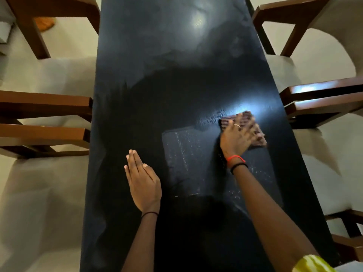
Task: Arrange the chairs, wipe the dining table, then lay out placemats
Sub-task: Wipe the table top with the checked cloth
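Observation:
A long black dining table (176, 75) fills the middle of the view, dusty and smeared at its far half. My right hand (238, 137) presses flat with spread fingers on a folded brown checked cloth (255, 132) at the table's right side. My left hand (140, 178) lies flat on the table, fingers straight and together, holding nothing. A dusty rectangular outline (182, 160) shows on the surface between my hands.
Wooden-armed chairs with pale cushions stand along both long sides: two on the left (45, 118), (39, 26) and two on the right (322, 103), (290, 20). An orange object (45, 23) lies on the far left chair's seat.

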